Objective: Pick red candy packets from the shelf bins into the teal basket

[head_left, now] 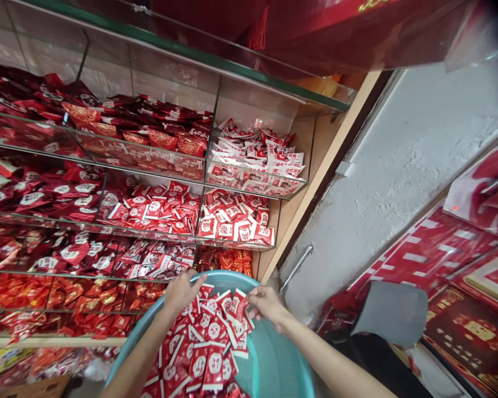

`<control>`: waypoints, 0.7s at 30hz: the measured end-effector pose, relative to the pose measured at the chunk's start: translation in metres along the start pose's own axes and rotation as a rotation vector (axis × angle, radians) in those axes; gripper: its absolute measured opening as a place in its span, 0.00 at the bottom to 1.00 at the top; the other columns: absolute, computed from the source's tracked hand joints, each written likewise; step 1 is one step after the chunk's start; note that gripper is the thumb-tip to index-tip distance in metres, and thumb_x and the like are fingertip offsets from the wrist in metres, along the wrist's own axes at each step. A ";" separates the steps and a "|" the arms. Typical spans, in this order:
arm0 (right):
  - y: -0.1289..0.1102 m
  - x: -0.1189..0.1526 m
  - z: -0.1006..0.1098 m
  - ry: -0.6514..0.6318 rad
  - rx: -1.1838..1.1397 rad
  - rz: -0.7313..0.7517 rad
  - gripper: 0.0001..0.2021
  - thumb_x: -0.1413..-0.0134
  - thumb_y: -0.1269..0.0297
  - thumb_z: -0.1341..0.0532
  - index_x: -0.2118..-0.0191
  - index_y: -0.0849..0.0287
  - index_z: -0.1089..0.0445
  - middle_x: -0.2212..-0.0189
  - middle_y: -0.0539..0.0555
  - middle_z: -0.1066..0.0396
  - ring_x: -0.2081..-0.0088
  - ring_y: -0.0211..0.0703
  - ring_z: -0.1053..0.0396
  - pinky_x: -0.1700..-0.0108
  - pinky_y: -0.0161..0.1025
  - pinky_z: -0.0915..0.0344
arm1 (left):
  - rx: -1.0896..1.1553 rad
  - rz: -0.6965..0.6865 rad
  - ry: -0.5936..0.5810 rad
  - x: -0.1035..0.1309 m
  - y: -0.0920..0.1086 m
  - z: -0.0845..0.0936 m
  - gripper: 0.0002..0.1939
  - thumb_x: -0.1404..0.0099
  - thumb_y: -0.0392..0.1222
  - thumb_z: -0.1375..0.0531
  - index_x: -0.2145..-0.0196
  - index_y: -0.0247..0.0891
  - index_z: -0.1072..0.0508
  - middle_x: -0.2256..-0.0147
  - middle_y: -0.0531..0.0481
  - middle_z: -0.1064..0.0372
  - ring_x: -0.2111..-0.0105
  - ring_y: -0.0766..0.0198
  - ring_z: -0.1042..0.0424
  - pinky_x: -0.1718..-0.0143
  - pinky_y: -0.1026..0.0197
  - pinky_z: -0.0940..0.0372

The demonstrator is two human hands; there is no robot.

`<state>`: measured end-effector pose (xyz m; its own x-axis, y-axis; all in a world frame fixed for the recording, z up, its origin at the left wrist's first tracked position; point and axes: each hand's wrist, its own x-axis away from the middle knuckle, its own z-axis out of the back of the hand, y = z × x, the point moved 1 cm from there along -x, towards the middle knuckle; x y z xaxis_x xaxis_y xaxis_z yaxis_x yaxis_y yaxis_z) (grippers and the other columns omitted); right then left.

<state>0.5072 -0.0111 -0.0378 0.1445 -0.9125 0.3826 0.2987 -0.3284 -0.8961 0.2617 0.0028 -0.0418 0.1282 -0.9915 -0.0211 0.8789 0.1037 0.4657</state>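
There are two hands (182, 291) (269, 307), one basket (286, 354), countless packets (214, 362).

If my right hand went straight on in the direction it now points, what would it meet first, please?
Most likely the red packets in the basket, right by the fingers of the right hand; whether they already touch is unclear.

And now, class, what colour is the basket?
The basket is teal, a blue-green; the head view, the only one, shows it best.
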 end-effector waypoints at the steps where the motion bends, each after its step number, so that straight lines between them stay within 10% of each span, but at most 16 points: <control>1: 0.004 0.000 -0.005 0.027 -0.054 -0.036 0.04 0.51 0.67 0.45 0.74 0.60 0.40 0.83 0.47 0.32 0.84 0.32 0.33 0.85 0.25 0.46 | -0.005 -0.001 -0.001 0.000 0.000 0.000 0.30 0.40 0.63 0.57 0.58 0.40 0.29 0.62 0.43 0.27 0.62 0.55 0.28 0.66 0.61 0.40; 8: 0.028 0.005 -0.027 0.161 -0.271 -0.129 0.05 0.47 0.69 0.47 0.73 0.58 0.42 0.82 0.47 0.33 0.83 0.32 0.33 0.82 0.26 0.42 | -0.001 -0.003 0.020 0.000 0.000 0.000 0.28 0.39 0.62 0.57 0.58 0.40 0.29 0.60 0.43 0.27 0.63 0.55 0.28 0.67 0.61 0.40; 21: 0.020 0.006 -0.027 0.253 -0.111 0.155 0.05 0.52 0.66 0.46 0.66 0.58 0.42 0.73 0.49 0.32 0.84 0.35 0.34 0.85 0.30 0.44 | 0.006 -0.023 0.005 0.000 0.000 0.002 0.28 0.39 0.62 0.58 0.61 0.41 0.29 0.65 0.45 0.27 0.64 0.55 0.28 0.67 0.61 0.40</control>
<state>0.4889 -0.0294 -0.0593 -0.0633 -0.9809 0.1840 0.1849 -0.1927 -0.9637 0.2614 0.0022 -0.0401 0.1107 -0.9932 -0.0365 0.8789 0.0807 0.4702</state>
